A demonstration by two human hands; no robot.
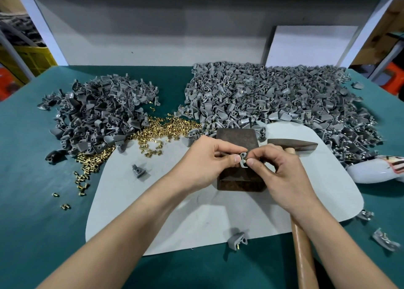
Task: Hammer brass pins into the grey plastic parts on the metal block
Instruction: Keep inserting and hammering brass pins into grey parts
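A dark rusty metal block (237, 138) sits on a pale grey mat (196, 212). Above the block, my left hand (209, 157) pinches a small grey plastic part (243, 160) between thumb and fingers. My right hand (277, 175) meets it from the right, its thumb and forefinger tips pressed to the part's edge; a brass pin there is too small to make out. A hammer (294, 144) with a wooden handle (302, 256) lies under my right hand, its head beside the block. Loose brass pins (166, 127) are heaped behind the mat.
A darker grey pile of parts (98, 118) lies at the left, a larger pile (273, 100) at the back right. Single parts lie on the mat (140, 171) and at its front edge (237, 240). Scattered pins (82, 181) dot the green tabletop. A white object (376, 170) lies at right.
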